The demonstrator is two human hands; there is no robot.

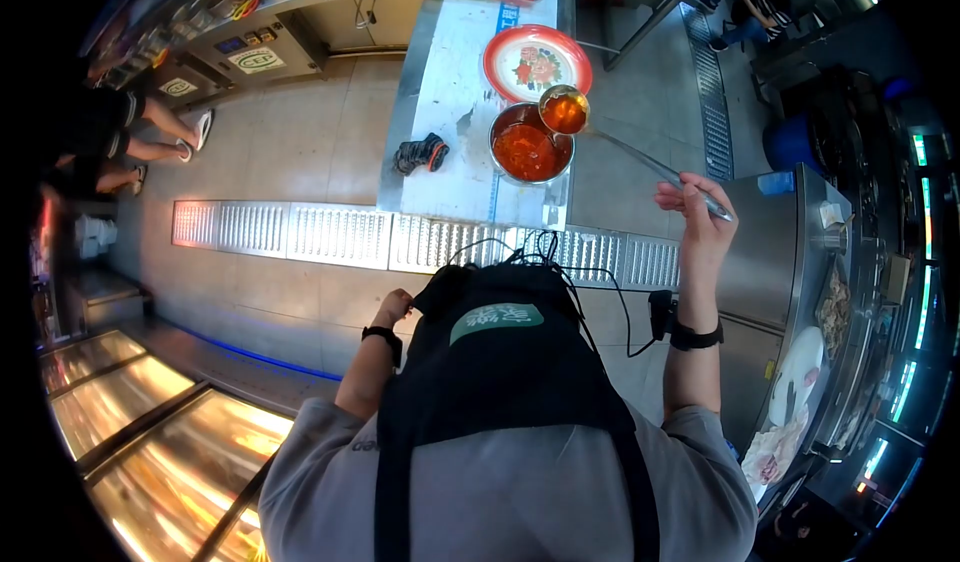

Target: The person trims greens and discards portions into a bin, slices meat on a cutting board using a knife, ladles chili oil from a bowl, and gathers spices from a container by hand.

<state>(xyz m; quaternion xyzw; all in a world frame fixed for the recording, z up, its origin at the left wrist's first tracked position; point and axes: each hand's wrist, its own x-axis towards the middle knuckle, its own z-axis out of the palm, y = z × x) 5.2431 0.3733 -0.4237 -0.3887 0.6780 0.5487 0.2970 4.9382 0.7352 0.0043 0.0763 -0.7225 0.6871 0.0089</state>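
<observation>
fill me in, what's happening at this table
Someone in a dark apron is holding a long-handled ladle in their right hand. The ladle has orange-red liquid in it, and its bowl overlaps the rim of a metal pot of red sauce in this view. The pot stands near the table's edge, beside a red-rimmed floral plate with no food on it. Their left hand is by the apron; whether it grips anything is unclear.
</observation>
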